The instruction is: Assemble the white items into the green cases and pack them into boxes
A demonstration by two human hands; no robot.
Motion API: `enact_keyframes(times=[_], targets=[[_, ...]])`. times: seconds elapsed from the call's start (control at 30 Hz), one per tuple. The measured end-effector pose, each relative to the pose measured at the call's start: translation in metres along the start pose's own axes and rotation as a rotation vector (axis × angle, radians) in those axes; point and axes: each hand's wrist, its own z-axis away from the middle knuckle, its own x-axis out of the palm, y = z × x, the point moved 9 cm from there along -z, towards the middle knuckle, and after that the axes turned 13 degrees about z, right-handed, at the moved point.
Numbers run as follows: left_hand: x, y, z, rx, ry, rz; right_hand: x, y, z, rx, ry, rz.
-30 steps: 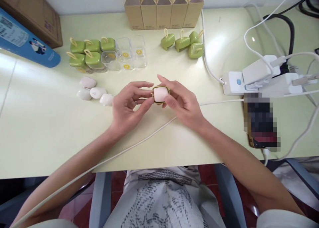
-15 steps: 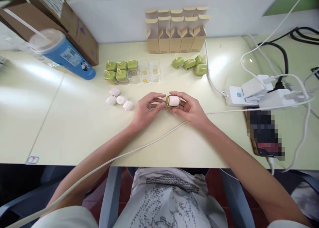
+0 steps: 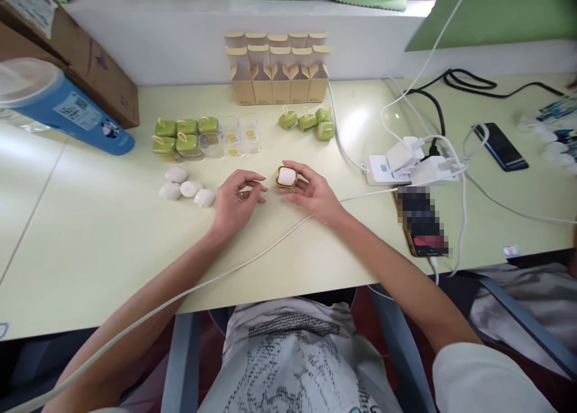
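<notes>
My right hand (image 3: pixel 311 192) holds a small pink case in a green cover (image 3: pixel 286 177) between thumb and fingers, just above the pale green table (image 3: pixel 90 238). My left hand (image 3: pixel 237 201) sits a little to its left, fingers curled, off the case, with nothing plainly in it. Several loose pink cases (image 3: pixel 186 190) lie left of that hand. Behind them stand green covered cases (image 3: pixel 180 135) and clear plastic boxes (image 3: pixel 232 136). Three more green covers (image 3: pixel 307 120) lie further right.
A row of tan cardboard boxes (image 3: pixel 277 70) stands at the back. A blue cylinder (image 3: pixel 58 109) and a brown carton (image 3: pixel 81 46) lie at the left. A power strip with chargers (image 3: pixel 410 162), cables, a phone (image 3: pixel 421 220) and a second phone (image 3: pixel 500 145) are on the right.
My left hand has let go of the case and drawn back to the left. The right hand keeps the case. The view has lifted and turned right.
</notes>
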Motion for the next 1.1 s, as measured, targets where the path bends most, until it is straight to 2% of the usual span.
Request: enact_keyframes(times=[0.1, 0.2, 0.27, 0.33, 0.47, 0.57, 0.67, 0.8, 0.9, 1.1], targets=[[-0.016, 0.018, -0.008, 0.191, 0.008, -0.244, -0.004, 0.000, 0.002, 0.025, 0.026, 0.016], [-0.050, 0.033, -0.020, 0.408, 0.092, -0.496, -0.005, 0.002, 0.003, 0.031, 0.022, 0.054], [-0.075, 0.035, -0.030, 0.456, 0.155, -0.555, -0.004, 0.003, 0.004, 0.039, 0.005, 0.056], [-0.091, 0.033, -0.039, 0.429, 0.153, -0.583, -0.004, 0.004, 0.006, 0.059, 0.024, 0.020], [-0.087, 0.024, -0.046, 0.249, -0.006, -0.752, -0.006, 0.005, 0.010, 0.084, 0.058, 0.026], [-0.080, 0.021, -0.044, 0.183, -0.063, -0.836, -0.006, 0.008, 0.010, 0.107, 0.062, 0.019], [-0.082, 0.020, -0.043, 0.194, -0.066, -0.835, -0.007, 0.008, 0.010, 0.109, 0.080, 0.015], [-0.093, 0.015, -0.048, 0.278, -0.051, -0.701, -0.008, 0.007, 0.008, 0.097, 0.083, 0.044], [-0.096, 0.021, -0.049, 0.325, -0.052, -0.636, -0.010, 0.007, 0.008, 0.105, 0.109, 0.001], [-0.084, 0.032, -0.044, 0.150, -0.063, -0.849, -0.009, 0.011, 0.009, 0.114, 0.090, 0.043]])
